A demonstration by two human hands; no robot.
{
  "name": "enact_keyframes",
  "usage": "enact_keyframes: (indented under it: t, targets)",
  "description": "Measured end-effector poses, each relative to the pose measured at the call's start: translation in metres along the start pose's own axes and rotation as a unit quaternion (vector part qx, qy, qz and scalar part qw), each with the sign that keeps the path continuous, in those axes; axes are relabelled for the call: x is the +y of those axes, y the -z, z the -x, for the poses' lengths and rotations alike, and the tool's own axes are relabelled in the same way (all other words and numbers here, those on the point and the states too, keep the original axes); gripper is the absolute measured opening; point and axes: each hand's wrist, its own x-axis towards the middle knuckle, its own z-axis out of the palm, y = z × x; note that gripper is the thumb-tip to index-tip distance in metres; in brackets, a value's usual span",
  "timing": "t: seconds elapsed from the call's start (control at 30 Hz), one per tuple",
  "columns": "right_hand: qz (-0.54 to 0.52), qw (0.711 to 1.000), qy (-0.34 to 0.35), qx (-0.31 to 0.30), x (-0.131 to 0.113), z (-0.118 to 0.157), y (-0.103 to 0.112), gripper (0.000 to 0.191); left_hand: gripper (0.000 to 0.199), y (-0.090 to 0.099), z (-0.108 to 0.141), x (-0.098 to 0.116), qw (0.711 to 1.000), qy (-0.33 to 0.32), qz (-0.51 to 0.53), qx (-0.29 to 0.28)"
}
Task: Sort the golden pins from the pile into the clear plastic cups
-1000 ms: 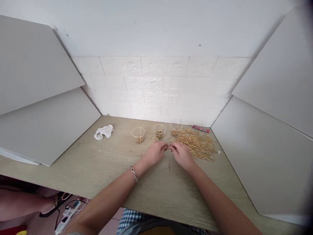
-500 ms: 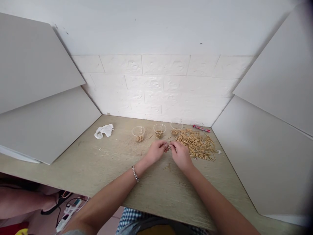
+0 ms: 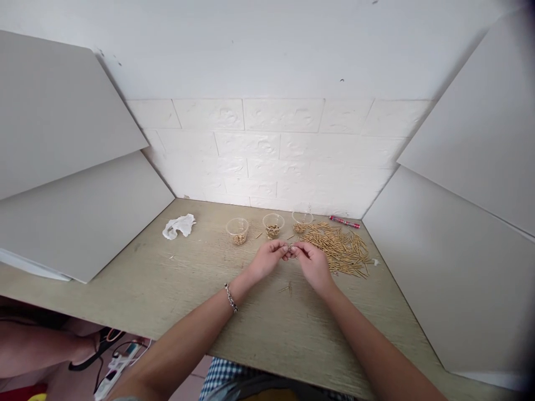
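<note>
Left hand [image 3: 267, 260] and right hand [image 3: 312, 264], fingertips pinched together on one small pin [image 3: 290, 247]; pin pile [image 3: 338, 248] at two o'clock, three cups [image 3: 272, 225] at twelve.

Tiny brass pin [image 3: 290, 247], pinched between both hands' fingertips above table

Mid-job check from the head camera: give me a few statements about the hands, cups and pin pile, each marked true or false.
1. Both hands, left hand and right hand, meet over one small brass piece. True.
2. Three clear cups stand in a row behind the hands. True.
3. The pile of brass pins lies left of the cups. False: it lies to their right.
4. The red pen lies beside the crumpled tissue. False: it lies far right, by the wall.
5. The bracelet is on the right wrist. False: left wrist.
</note>
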Motion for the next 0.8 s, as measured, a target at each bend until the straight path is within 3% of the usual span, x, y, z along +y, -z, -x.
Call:
enact_keyframes:
  t: [0.8]
  targets:
    - [0.013,1.000,-0.016,-0.010,-0.0104,0.0004,0.0047,0.018,0.017,0.0015,0.0021,0.0016,0.999,-0.023,0.029,-0.026]
